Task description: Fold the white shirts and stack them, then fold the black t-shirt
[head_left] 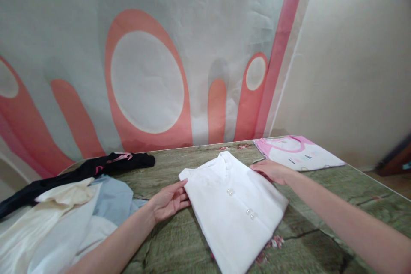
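A folded white shirt (234,209) with pearly buttons lies in the middle of the green marbled table (180,239). My left hand (168,201) rests at the shirt's left edge, fingers stretched and loosely curled against the fabric. My right hand (271,170) lies flat on the shirt's upper right edge, fingers spread. Neither hand grips anything.
A heap of clothes sits at the left: a cream garment (58,218), a light blue one (115,199) and a black one with pink trim (96,169). A folded pink-and-white garment (300,154) lies at the far right corner. A wall with red and white shapes stands behind.
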Available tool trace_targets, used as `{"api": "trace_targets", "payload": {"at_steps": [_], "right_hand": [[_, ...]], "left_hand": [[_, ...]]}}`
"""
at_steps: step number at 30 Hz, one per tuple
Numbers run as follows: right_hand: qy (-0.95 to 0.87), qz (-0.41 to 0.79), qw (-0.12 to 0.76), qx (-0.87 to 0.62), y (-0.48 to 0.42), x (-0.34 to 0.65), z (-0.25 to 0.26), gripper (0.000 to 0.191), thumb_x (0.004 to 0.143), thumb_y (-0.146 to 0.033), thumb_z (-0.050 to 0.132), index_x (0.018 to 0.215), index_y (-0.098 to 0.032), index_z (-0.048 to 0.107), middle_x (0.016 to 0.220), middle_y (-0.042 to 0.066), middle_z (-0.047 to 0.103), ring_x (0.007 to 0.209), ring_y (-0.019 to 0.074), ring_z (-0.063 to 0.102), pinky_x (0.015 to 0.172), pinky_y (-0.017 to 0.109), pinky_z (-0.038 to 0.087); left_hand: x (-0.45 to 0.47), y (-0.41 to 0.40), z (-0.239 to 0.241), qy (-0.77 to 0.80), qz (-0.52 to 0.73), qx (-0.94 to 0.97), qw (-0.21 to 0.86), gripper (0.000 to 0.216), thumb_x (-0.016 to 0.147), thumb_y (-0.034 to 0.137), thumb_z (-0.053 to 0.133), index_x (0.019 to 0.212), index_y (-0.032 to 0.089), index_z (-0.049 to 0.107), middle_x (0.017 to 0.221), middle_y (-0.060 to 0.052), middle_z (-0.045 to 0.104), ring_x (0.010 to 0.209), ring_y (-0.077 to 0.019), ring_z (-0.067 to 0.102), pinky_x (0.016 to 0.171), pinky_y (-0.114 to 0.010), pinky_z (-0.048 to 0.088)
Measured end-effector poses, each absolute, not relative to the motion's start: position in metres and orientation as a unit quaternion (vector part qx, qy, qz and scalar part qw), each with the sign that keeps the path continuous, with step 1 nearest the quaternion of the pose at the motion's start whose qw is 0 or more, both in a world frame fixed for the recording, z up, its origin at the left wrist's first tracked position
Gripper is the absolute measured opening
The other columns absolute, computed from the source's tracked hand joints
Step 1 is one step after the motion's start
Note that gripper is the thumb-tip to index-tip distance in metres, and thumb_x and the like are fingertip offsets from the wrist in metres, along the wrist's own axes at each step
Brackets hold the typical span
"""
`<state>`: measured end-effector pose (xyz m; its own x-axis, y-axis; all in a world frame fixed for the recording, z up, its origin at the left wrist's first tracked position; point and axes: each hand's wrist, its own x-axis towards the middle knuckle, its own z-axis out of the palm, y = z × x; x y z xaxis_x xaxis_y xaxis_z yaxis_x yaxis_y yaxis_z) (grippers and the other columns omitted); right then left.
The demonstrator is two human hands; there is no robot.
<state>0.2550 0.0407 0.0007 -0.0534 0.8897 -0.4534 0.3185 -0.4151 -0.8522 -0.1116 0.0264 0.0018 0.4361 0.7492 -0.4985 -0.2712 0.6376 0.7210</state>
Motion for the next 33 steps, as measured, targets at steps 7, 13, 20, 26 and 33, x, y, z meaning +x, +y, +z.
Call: {"api": "trace_targets", "payload": {"at_steps": [7,13,20,26,33], "right_hand": [[-0.503,0.535,0.228,-0.640,0.056,0.242,0.000,0.029,0.069,-0.045,0.065,0.074,-0.017,0.064,0.079,0.006,0.070,0.070,0.0197,0.063,0.058,0.027,0.048],[-0.524,0.579,0.265,-0.566,0.043,0.244,-0.012,0.035,0.073,-0.037,0.062,0.101,-0.016,0.060,0.087,0.007,0.070,0.074,0.0206,0.064,0.063,0.031,0.050],[-0.499,0.634,0.324,-0.494,0.029,0.246,-0.010,0.040,0.077,-0.032,0.061,0.114,-0.017,0.056,0.097,0.008,0.069,0.081,0.0199,0.065,0.072,0.032,0.050],[-0.487,0.654,0.367,-0.448,0.017,0.251,0.003,0.049,0.076,-0.028,0.063,0.122,-0.019,0.051,0.106,0.008,0.067,0.086,0.0210,0.065,0.080,0.036,0.049],[-0.475,0.634,0.401,-0.461,0.000,0.286,0.024,0.053,0.076,-0.029,0.062,0.126,-0.023,0.047,0.113,0.008,0.064,0.096,0.0235,0.063,0.084,0.038,0.049]], "left_hand": [[-0.092,0.017,0.004,0.403,0.314,0.299,0.806,0.045,0.076,0.031,0.066,0.115,0.017,0.048,0.103,-0.013,0.065,0.089,-0.0246,0.064,0.077,-0.039,0.053],[-0.085,0.013,0.014,0.381,0.306,0.373,0.789,0.059,0.073,0.032,0.069,0.124,0.028,0.039,0.111,-0.009,0.060,0.086,-0.0221,0.064,0.070,-0.038,0.054],[-0.077,0.011,0.013,0.389,0.283,0.426,0.766,0.065,0.072,0.031,0.069,0.127,0.029,0.035,0.108,-0.008,0.059,0.075,-0.0179,0.064,0.053,-0.025,0.054],[-0.061,0.005,0.009,0.382,0.306,0.455,0.744,0.062,0.073,0.028,0.068,0.125,0.027,0.035,0.112,-0.009,0.057,0.070,-0.0159,0.063,0.048,-0.023,0.053],[-0.023,0.007,0.023,0.326,0.317,0.502,0.736,0.056,0.075,0.029,0.066,0.123,0.025,0.038,0.104,-0.008,0.059,0.070,-0.0175,0.063,0.048,-0.024,0.054]]}}
